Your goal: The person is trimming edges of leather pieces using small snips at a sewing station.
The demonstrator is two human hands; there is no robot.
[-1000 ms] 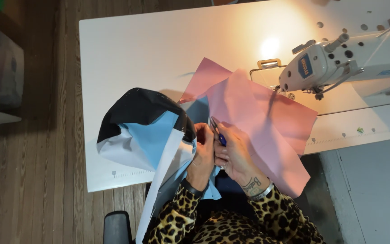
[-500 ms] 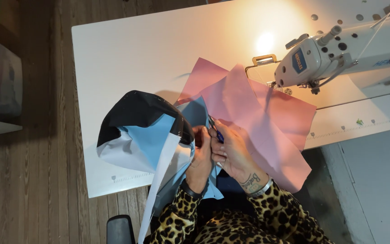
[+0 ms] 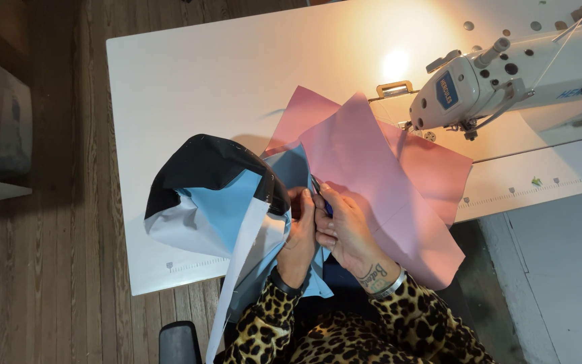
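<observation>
Between the two hands, at the near edge of the white table [image 3: 190,74], sits the seam where a bundled piece of black, light blue and white fabric [image 3: 213,195] meets a pink fabric sheet [image 3: 378,175]. The left hand [image 3: 299,232] is clenched on the edge of the bundled fabric, fingers curled over the blue layer. The right hand [image 3: 345,229] presses against the left, its fingers closed around a small blue-handled tool [image 3: 323,202] (too small to tell whether snips or a seam ripper), whose tip points at the seam.

Left of the hands, the bundled fabric bulges upward, black on top, blue and white beneath, with a white strip hanging off the table edge toward the lap. Right of the hands, the pink sheet lies flat, one corner overhanging the near table edge, its far edge reaching under the head of a white sewing machine [image 3: 500,81]. Beyond the hands, a bright lamp spot [image 3: 396,64] glares on the tabletop beside the machine. Both forearms wear leopard-print sleeves [image 3: 345,330]; a bracelet [image 3: 391,286] circles the right wrist. Wooden floor [image 3: 48,269] lies far left of the hands.
</observation>
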